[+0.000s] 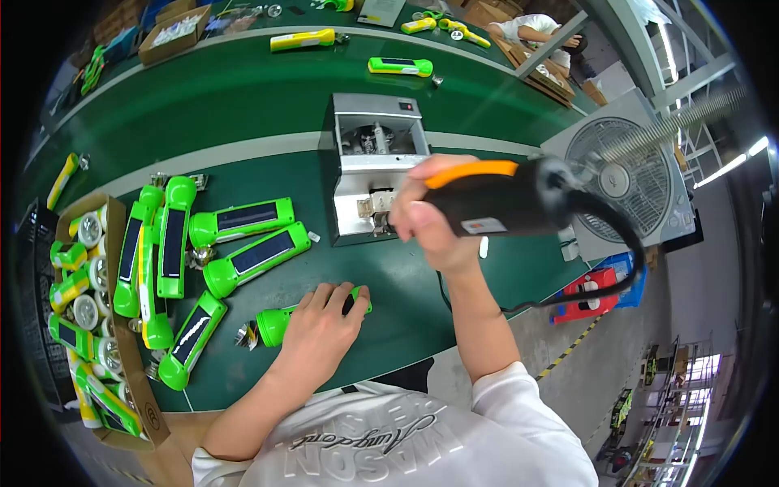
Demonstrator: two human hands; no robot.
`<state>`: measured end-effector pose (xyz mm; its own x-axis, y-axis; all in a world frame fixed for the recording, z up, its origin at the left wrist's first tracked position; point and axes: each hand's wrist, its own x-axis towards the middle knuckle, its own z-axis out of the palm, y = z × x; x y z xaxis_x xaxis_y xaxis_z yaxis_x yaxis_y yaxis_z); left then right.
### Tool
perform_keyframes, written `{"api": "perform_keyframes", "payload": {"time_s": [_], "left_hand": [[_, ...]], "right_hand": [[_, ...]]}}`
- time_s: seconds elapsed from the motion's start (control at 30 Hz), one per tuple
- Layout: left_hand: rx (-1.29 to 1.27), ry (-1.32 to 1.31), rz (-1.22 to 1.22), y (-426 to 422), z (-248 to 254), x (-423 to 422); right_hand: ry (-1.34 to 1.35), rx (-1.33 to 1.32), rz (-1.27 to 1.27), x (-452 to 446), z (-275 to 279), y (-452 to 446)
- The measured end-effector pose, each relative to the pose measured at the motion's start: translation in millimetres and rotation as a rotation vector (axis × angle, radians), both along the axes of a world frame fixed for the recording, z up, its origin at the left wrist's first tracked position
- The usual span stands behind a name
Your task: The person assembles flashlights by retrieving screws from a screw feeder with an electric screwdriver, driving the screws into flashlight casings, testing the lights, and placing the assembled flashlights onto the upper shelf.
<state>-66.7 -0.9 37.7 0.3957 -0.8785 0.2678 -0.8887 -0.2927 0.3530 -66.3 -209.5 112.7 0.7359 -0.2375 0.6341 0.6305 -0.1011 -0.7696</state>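
Note:
My right hand (434, 215) is wrapped round a black and orange electric screwdriver (507, 199), its tip end over a grey metal screw feeder (377, 162). The bit is hidden by the hand and the feeder. My left hand (324, 329) lies over a green flashlight (274, 326) on the table, fingers closed round its body. The flashlight's dark panel shows only partly between the fingers. At its head end, a silvery reflector part (247, 334) lies on the table. Several more green flashlights (258, 258) with dark panels lie to the left.
At the left edge a cardboard box (134, 357) holds several green and yellow flashlights. A white fan (621, 178) stands at the right. The screwdriver's black cable (625, 235) loops down beside it. Behind runs a green conveyor belt (243, 89) with flashlights; another person works beyond.

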Motion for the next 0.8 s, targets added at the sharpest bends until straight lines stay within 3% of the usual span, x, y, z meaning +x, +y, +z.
{"api": "perform_keyframes", "payload": {"time_s": [0.07,0.13,0.37,0.8], "left_hand": [[-0.002,-0.056,-0.03,-7.2,1.3,8.0],[-0.005,-0.071,-0.053,-15.3,-1.4,12.5],[-0.116,0.064,-0.073,-20.7,-3.4,31.5],[-0.016,0.332,0.044,-23.0,-3.4,32.6]], "right_hand": [[0.097,-0.16,-0.097,9.0,3.6,-8.0],[0.212,0.032,-0.073,17.0,23.5,-6.4],[0.292,0.336,0.088,39.7,21.1,-37.8],[0.147,0.219,0.243,-15.5,-22.0,-20.7]]}}
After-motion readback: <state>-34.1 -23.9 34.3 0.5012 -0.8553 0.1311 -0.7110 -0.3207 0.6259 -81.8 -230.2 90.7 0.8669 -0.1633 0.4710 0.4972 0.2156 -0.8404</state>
